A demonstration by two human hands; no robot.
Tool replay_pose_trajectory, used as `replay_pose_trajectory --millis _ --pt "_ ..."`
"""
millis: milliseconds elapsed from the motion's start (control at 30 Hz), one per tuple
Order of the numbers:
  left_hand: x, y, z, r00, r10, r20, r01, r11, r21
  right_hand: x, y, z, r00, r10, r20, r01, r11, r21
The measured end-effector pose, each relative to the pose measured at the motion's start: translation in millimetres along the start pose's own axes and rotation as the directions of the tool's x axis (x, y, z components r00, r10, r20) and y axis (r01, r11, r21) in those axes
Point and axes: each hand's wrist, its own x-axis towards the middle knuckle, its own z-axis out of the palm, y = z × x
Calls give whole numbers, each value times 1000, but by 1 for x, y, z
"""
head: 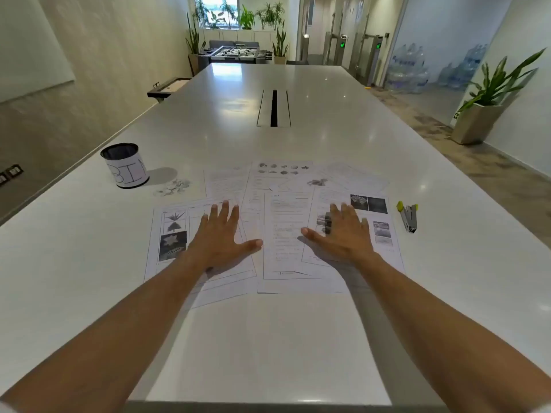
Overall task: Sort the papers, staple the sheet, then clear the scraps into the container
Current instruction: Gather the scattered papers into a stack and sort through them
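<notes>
1. Head view: the papers (274,222) lie spread and overlapping on the long white surface (298,338), in front of the person.
2. The left hand (222,236) lies flat on a sheet with plant pictures, fingers straight, its grip released.
3. The right hand (343,234) presses flat on a sheet with photos, fingers straight too, grasping nothing.
4. The stapler (409,217) lies just right of the papers, apart from them.
5. The container (125,165), a can lettered "BIN", stands upright to the far left.
6. The scraps (173,187) lie in a small heap between the container and the papers.
</notes>
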Motion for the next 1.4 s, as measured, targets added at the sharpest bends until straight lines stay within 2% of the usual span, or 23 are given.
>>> replay_pose_trajectory --millis 67,200,433,700,833,900,967,1000,1067,1100,1167,1233,1400 --pt "-4 4 3 998 -62 21 63 997 -49 -4 -3 3 998 29 49 -28 999 -22" --pt "-6 10 15 989 -141 54 143 989 -36 -7 -2 12 995 47 87 -40 996 -85" --pt "-2 19 24 994 -105 13 105 993 -45 -7 -6 21 998 -2 61 9 994 -106" --pt "4 24 25 994 -100 -48 92 983 -158 -2 -18 22 999 -40 14 41 999 -16" --pt "6 22 24 992 -109 -68 90 967 -237 -4 -24 14 997 -10 -81 18 994 106" --pt "5 19 21 988 -131 -87 94 937 -337 -4 -25 11 993 2 -121 15 990 137" --pt "2 14 15 959 -214 -187 99 869 -484 -3 -24 9 991 1 -134 17 991 131" --pt "-1 9 12 918 -284 -277 106 849 -518 -2 -24 8 990 -4 -137 19 994 111" --pt "-8 -3 5 786 -441 -433 229 858 -459 0 -23 6 990 -16 -141 26 997 68" --pt "-13 -11 1 726 -513 -457 335 845 -416 1 -24 5 990 -13 -141 22 998 60" --pt "-21 -27 -6 667 -655 -355 544 754 -369 5 -27 2 987 -4 -164 13 998 57" --pt "-27 -41 -11 636 -740 -219 666 670 -328 11 -29 1 985 4 -175 6 999 54" --pt "-25 -44 -21 671 -722 -169 658 686 -311 21 -35 -6 994 68 -90 -59 994 97"
